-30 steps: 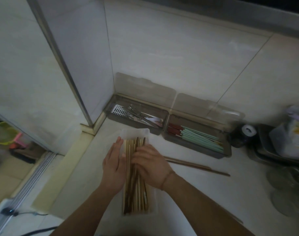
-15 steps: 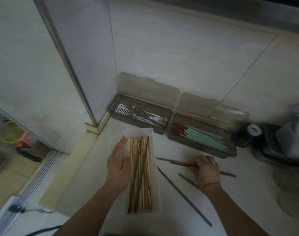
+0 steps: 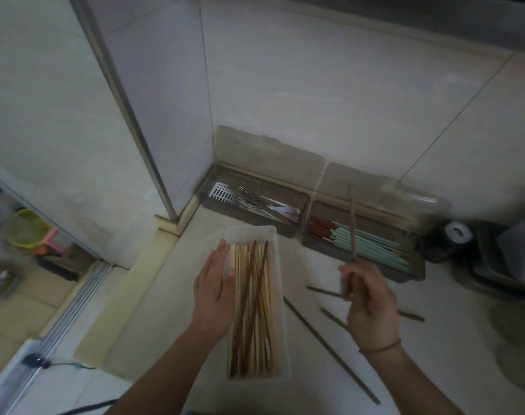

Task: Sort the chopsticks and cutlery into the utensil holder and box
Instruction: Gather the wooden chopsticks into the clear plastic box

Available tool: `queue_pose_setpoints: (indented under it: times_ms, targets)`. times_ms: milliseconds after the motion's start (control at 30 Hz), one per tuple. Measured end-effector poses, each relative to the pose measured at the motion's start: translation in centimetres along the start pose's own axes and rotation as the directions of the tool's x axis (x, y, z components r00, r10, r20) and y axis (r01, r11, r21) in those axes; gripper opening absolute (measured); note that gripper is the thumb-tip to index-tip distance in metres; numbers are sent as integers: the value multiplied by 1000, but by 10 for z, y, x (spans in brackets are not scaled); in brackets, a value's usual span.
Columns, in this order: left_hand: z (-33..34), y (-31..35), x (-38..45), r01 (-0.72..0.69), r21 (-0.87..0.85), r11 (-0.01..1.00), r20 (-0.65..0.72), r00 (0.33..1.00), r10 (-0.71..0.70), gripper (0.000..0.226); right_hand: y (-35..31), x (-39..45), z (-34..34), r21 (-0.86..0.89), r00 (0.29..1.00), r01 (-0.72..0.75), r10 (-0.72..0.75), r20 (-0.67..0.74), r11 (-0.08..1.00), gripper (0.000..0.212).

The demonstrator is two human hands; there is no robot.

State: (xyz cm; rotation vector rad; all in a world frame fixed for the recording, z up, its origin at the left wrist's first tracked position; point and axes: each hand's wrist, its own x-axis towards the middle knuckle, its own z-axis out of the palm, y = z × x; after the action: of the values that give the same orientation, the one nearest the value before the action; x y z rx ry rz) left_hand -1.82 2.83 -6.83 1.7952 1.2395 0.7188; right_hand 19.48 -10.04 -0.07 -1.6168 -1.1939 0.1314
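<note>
pale counter [image 3: 434,339], white box [image 3: 280,324], loose chopsticks [image 3: 330,348]

A home kitchen: tiled walls [image 3: 315,85], countertop [image 3: 434,339] with cutlery boxes [image 3: 255,205].

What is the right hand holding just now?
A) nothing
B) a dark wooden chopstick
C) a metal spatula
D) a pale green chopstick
B: the right hand grips a dark wooden chopstick that points up in front of the box of green chopsticks.

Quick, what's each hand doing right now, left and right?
Left hand: open, fingers straight, resting flat against the white tray of chopsticks.
Right hand: holds one dark chopstick upright.
</note>
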Motion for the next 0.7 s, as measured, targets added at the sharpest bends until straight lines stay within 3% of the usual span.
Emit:
queue_pose_setpoints:
  times_ms: [67,100,200,267,367,467,567,633,700]
  targets:
    - [0,0,0,1,-3,1000,-7,1000,-1,59,-38,5,24,176,994,-108,109,2,978,20]
    - [0,-1,0,-2,-3,1000,-11,1000,2,60,-50,6,36,178,990,-141,135,44,974,20]
    - [1,-6,1,-26,-11,1000,-14,1000,26,60,-57,3,68,-141,952,2,42,305,990,17]
    - [1,-9,2,-39,-25,999,-23,999,39,59,-49,-4,82,-281,876,138,15,482,950,20]
    - [1,-10,3,-50,-32,998,-37,998,48,57,-45,-15,93,-451,734,276,117,669,849,30]
    - [2,-9,3,-47,-31,998,-35,998,46,57,-46,-10,91,-500,624,297,231,747,814,27]
    - [1,-8,2,-48,-28,998,-28,998,47,54,-37,-7,89,-466,548,361,220,807,808,27]
    - [1,-8,2,-46,-24,999,-24,999,46,53,-28,-10,85,-359,594,309,116,796,881,33]
    - [0,-6,2,-35,-23,999,-17,999,34,53,-17,-13,76,-237,763,180,17,646,955,27]
